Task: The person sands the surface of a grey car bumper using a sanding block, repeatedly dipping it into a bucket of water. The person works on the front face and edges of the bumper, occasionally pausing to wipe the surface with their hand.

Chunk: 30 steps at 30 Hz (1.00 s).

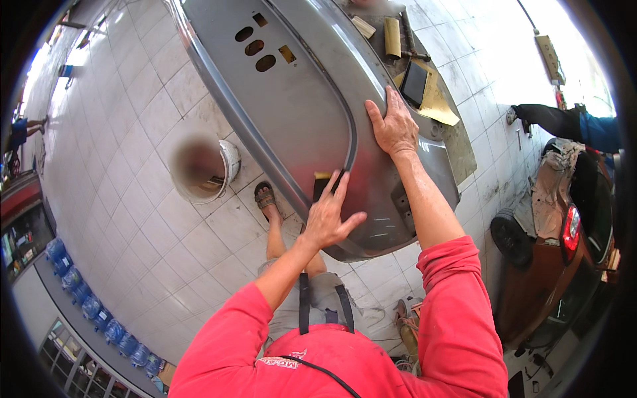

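Observation:
A long grey car body panel (298, 113) with a curved groove and several cut-out holes lies in front of me. My left hand (326, 219) is on its near part, fingers pressed over a small black and yellow sanding block (322, 185) and thumb held out to the side. The fingers are slightly blurred and partly hide the block. Farther up and to the right, my right hand (396, 127) rests flat on the panel's smooth surface, fingers stretched out, holding nothing.
Beyond the panel's right edge, a flat black rectangular thing (414, 83) lies by yellow sandpaper (436, 99). A white bucket (231, 161) stands on the tiled floor, left. At right are a brown car (541, 278) and another person's leg (547, 118). Blue water bottles (99, 315) line the left.

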Each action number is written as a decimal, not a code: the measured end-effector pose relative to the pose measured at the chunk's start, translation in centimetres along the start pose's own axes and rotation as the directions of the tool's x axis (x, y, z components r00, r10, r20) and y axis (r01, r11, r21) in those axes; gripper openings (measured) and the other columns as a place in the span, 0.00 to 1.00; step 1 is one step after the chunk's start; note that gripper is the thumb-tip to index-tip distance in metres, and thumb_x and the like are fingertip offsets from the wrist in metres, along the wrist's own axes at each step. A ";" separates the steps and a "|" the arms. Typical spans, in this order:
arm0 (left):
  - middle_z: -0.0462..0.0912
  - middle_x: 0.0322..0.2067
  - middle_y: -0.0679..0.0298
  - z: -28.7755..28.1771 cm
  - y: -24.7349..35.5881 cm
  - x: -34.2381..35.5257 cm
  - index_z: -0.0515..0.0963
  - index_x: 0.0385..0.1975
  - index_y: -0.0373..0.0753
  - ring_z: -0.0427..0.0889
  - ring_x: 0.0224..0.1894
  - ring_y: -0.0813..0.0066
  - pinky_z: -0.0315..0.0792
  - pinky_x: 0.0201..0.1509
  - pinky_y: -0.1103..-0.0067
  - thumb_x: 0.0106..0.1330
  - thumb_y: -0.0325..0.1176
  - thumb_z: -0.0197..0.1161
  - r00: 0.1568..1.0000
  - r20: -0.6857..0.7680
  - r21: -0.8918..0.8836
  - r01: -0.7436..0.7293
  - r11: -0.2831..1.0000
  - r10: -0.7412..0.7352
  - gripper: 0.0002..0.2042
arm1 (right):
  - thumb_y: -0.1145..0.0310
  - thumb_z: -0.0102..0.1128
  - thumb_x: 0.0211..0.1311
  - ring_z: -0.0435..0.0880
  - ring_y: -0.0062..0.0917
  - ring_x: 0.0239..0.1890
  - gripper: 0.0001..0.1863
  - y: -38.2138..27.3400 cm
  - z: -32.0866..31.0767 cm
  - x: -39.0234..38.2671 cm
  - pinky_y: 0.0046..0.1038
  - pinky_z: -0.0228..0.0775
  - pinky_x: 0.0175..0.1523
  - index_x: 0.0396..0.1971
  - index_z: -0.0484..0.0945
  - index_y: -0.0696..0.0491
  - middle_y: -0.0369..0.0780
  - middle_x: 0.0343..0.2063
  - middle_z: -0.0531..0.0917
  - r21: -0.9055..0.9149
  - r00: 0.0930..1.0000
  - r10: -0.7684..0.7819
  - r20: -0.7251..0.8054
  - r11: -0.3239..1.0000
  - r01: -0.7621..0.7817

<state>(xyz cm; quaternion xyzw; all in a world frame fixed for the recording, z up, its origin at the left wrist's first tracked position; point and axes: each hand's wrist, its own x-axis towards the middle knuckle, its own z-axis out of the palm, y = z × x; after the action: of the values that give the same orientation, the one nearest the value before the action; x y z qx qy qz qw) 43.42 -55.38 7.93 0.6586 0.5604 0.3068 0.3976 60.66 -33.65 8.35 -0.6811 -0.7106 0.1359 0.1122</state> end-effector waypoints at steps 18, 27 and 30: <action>0.62 0.74 0.26 -0.5 0.7 6.1 0.56 0.78 0.23 0.65 0.76 0.31 0.64 0.78 0.57 0.69 0.53 0.72 0.997 -0.070 -0.051 0.040 0.998 -0.043 0.49 | 0.22 0.42 0.72 0.72 0.41 0.76 0.52 -0.6 0.1 0.6 0.41 0.68 0.76 0.75 0.70 0.53 0.49 0.73 0.75 0.007 0.999 -0.014 -0.037 1.000 0.014; 0.64 0.74 0.28 0.5 -0.4 -2.0 0.56 0.79 0.24 0.56 0.81 0.31 0.59 0.80 0.56 0.69 0.50 0.73 0.996 0.084 -0.018 0.035 0.999 -0.033 0.49 | 0.22 0.41 0.72 0.73 0.45 0.75 0.52 0.1 0.9 0.2 0.44 0.68 0.76 0.76 0.68 0.53 0.53 0.71 0.75 -0.031 0.999 -0.003 -0.053 1.000 0.002; 0.62 0.74 0.27 0.2 -1.5 3.6 0.56 0.79 0.25 0.55 0.81 0.32 0.59 0.81 0.57 0.69 0.51 0.72 0.999 0.030 -0.030 -0.040 0.999 0.041 0.49 | 0.22 0.42 0.72 0.72 0.45 0.75 0.51 0.0 0.4 0.3 0.45 0.67 0.76 0.76 0.68 0.53 0.53 0.72 0.75 -0.019 0.999 -0.002 -0.046 1.000 0.001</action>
<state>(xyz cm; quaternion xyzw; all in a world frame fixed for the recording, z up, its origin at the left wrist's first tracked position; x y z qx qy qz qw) 43.52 -51.80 6.33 0.6686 0.5361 0.3131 0.4093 60.55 -33.40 7.91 -0.6847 -0.7095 0.1133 0.1220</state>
